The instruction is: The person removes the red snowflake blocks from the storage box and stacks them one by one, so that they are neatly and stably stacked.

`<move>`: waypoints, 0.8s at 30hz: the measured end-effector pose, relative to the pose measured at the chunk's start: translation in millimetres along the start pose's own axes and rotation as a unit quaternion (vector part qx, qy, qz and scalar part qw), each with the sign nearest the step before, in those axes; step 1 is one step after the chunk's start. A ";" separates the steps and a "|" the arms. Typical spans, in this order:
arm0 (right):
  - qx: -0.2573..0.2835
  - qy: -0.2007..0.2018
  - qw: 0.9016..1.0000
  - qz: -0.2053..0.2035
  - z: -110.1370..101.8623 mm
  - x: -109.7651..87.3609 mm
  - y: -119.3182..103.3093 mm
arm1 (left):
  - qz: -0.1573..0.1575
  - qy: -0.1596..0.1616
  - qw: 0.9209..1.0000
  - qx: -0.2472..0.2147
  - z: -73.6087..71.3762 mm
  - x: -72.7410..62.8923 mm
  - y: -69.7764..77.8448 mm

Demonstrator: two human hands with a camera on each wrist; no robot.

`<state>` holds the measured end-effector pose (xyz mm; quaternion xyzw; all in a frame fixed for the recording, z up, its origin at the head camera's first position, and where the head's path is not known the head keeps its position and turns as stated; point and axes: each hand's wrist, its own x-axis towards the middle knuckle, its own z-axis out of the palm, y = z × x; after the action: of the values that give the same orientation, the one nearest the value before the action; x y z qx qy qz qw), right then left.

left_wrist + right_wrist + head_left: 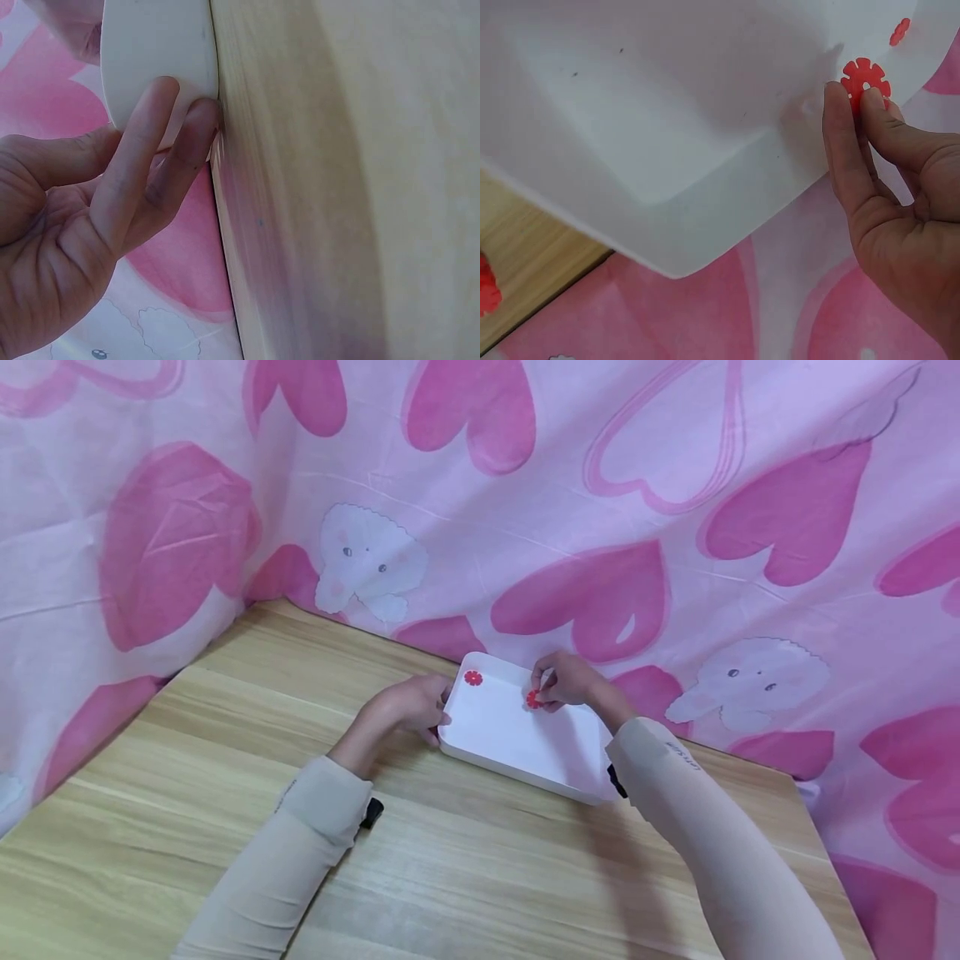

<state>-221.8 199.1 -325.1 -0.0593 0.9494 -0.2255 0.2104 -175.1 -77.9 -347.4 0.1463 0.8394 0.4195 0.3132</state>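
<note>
A shallow white tray (517, 739) stands on the wooden table, close to the curtain. My left hand (416, 703) grips its left end; in the left wrist view, the fingers (139, 142) lie against the outer wall with the thumb up at the rim. Over the tray's far side, my right hand (564, 681) pinches a red snowflake-shaped disc (864, 76) between thumb and fingers. The disc is flat, with a notched edge and a small centre hole. Another red disc (472, 678) lies inside the tray, in the far left corner.
Red notched pieces (487, 289) rest on the table beyond the tray's right end, hidden behind the right arm in the head view. A pink heart-patterned curtain (577, 593) hangs along the back edge of the wooden table (450, 860).
</note>
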 end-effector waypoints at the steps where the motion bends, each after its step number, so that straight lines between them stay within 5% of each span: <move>1: 0.003 0.000 1.000 0.000 -1.9 -0.8 2.6 | 0.000 -0.001 1.000 0.000 0.0 0.0 0.1; 24: 0.027 -0.013 0.999 0.029 -47.9 -44.2 55.7 | 0.007 0.009 1.000 0.007 -3.6 -4.7 -6.3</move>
<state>-203.2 277.2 -295.1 -0.0286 0.9413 -0.2444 0.2310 -173.7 -86.3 -348.9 0.1507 0.8440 0.4169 0.3018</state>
